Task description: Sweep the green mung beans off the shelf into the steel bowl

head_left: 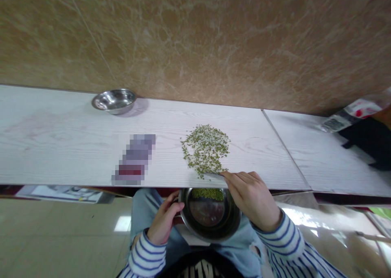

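Note:
Small green beans (206, 145), which look like mung beans, lie scattered on the white tabletop with pale grains or specks among them. Just below the table's front edge, my left hand (163, 221) grips the side of a round steel bowl (210, 234), thumb near its rim. More green beans (207, 194) lie along the bowl's far side. My right hand (252, 194) is closed over the table edge, above the bowl's right side. From its fingertips a thin, flat grey tool (214, 174) reaches left to the near edge of the scattered beans; its exact kind is unclear.
Another steel bowl (114, 101) stands at the back left against the marbled wall (183, 46). A pixelated flat rectangle (134, 158) lies left of the beans. At the far right are a clear plastic package (351, 113) and black cloth (371, 139). A seam crosses the table (259, 160).

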Motion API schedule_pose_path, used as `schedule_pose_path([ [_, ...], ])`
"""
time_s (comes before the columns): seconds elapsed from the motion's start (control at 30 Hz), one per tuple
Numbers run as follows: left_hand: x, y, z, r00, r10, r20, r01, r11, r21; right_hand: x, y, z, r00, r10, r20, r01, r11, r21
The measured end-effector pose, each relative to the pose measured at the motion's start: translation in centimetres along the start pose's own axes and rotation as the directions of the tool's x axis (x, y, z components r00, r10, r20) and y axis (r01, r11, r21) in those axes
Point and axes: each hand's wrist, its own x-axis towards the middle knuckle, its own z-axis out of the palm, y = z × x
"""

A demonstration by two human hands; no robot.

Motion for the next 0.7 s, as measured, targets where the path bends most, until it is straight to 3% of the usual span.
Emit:
schedule_pose_path([
  [0.3,0.1,0.0,0.0,1.000,-0.006,0.008,0.006,1.000,0.007,-1.4,0.1,-0.7,0.999,-0.010,0.045,0.007,0.999,0.053],
  [0.7,0.1,-0.1,-0.1,1.000,-0.008,0.012,0.008,1.000,0.014,-0.3,-0.1,-0.1,1.000,0.009,-0.003,-0.009,0.999,0.032],
])
